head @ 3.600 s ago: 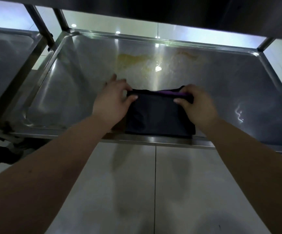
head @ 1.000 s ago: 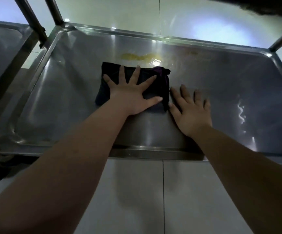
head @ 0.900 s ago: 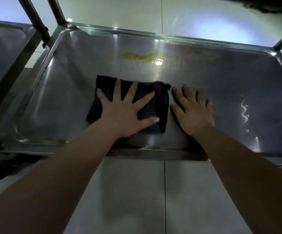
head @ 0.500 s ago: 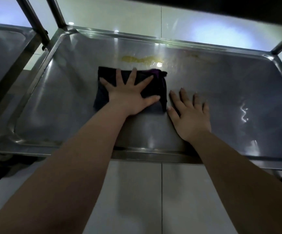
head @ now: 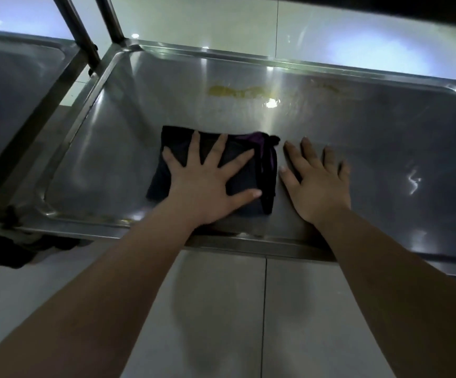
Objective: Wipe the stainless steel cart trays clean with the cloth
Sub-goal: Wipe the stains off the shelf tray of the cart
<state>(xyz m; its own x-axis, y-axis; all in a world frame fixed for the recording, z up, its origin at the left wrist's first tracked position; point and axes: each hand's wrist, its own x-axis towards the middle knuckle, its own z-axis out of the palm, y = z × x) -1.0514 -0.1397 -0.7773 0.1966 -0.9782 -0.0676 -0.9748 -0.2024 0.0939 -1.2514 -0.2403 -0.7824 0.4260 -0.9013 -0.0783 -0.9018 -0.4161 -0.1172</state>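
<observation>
Cloth (head: 251, 184) in tray (head: 385, 148), under left hand (head: 207, 192); right hand (head: 317, 186) beside.

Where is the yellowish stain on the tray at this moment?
In the head view, the yellowish stain lies near the far rim of the tray, left of centre, beyond the dark cloth under the left hand, clear of it.

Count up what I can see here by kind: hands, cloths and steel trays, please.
Hands: 2 (left hand, right hand)
Cloths: 1 (dark cloth, under the left hand)
Steel trays: 2 (near tray, left tray)
Total: 5
</observation>
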